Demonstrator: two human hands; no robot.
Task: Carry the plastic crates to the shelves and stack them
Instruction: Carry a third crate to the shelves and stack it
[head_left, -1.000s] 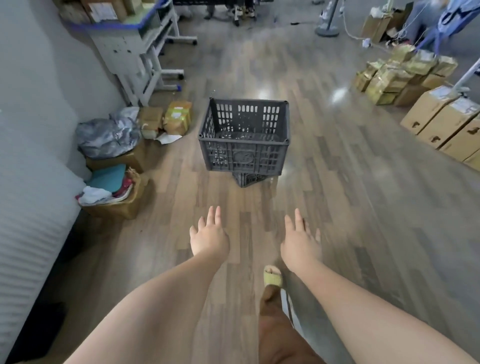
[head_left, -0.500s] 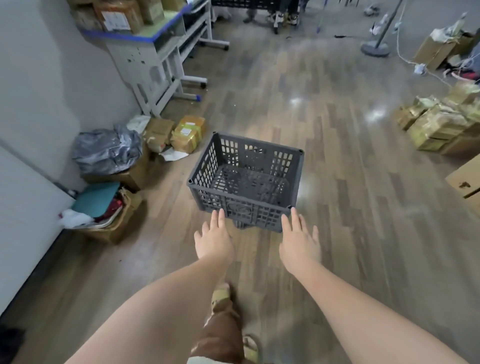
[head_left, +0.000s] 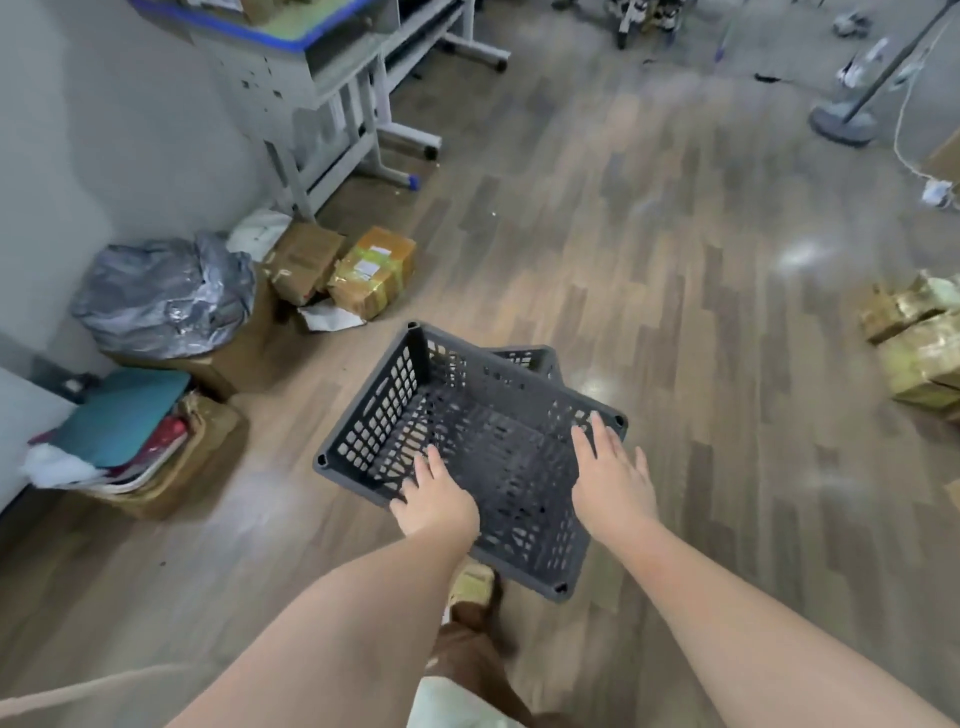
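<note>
Grey plastic crate (head_left: 470, 447), centre frame, on a second crate (head_left: 524, 357): the pick-up step.
Left hand (head_left: 435, 501) and right hand (head_left: 612, 480) hover spread, gripping nothing; next, probably, clasp opposite rims and lift.

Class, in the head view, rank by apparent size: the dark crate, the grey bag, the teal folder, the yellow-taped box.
1. Crate, though nearest the camera.
2. Grey bag.
3. Teal folder and yellow-taped box look alike; unranked.

I see both hands spread flat over the grey crate (head_left: 395, 415): left hand (head_left: 436, 501), right hand (head_left: 613, 480), fingers unclenched.
</note>
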